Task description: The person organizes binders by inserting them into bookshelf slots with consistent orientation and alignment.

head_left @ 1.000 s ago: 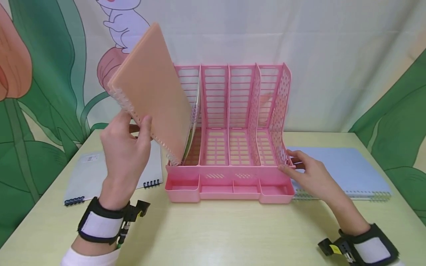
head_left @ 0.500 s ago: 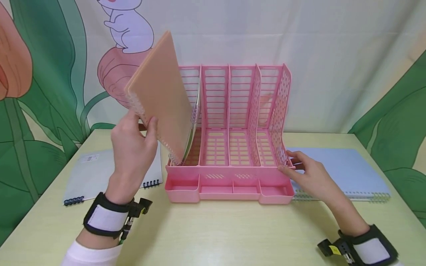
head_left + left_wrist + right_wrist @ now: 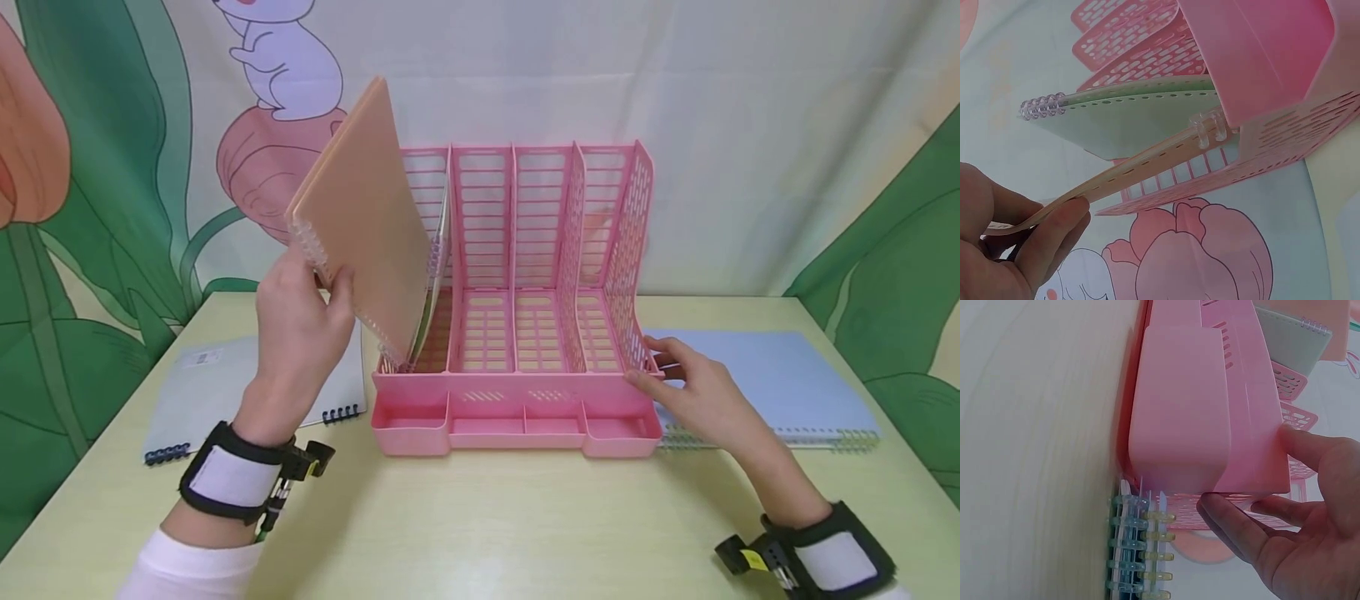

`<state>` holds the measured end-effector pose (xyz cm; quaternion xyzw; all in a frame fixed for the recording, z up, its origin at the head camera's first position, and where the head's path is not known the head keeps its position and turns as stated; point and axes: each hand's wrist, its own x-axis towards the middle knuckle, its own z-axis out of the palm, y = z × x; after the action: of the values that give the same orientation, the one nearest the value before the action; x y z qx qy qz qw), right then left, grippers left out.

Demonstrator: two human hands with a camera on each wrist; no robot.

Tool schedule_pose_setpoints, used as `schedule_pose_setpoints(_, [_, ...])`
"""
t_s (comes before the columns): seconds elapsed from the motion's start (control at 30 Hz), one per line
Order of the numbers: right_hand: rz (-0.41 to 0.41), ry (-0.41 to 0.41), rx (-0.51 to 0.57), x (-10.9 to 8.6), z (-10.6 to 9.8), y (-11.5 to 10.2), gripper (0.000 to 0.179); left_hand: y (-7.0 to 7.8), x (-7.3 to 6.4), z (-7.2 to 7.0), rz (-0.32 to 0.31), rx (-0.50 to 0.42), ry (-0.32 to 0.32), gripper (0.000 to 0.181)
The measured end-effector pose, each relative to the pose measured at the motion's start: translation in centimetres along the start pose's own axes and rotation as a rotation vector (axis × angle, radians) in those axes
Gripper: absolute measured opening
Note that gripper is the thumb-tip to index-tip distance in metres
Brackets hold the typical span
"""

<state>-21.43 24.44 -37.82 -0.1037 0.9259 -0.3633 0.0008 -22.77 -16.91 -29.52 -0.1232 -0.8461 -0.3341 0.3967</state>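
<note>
Left grip (image 3: 300, 321) — peach notebook (image 3: 367, 217)

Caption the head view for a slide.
Left hand tips an orange notebook into a pink rack.

We raise our left hand (image 3: 300, 321) above the tabletop, forearm angled up and inward, thumb in front and fingers (image 3: 1063, 215) curled behind in a pinching grip. Our right hand (image 3: 693, 396) sits low and stretched forward, palm turned inward, thumb on top and fingers (image 3: 1241, 534) nearly straight, pressing sideways. Both wrists wear black straps with white patches, and white sleeves show at the forearms.
</note>
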Motion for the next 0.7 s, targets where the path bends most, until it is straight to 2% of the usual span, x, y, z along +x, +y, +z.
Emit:
schedule_pose_setpoints(0.2, [-0.006, 0.003, -0.001, -0.02, -0.02, -0.04, 0.073, -0.22, 0.13, 0.05, -0.009, 0.023, -0.032, 0.024])
schedule_pose_setpoints(0.57, [-0.007, 0.003, 0.002, -0.01, 0.03, 0.02, 0.074, -0.28, 0.32, 0.52, -0.017, 0.065, -0.081, 0.029])
schedule_pose_setpoints(0.7, [-0.007, 0.007, -0.001, -0.01, 0.03, 0.00, 0.074, -0.44, 0.48, 0.82, -0.003, 0.081, -0.088, 0.026])
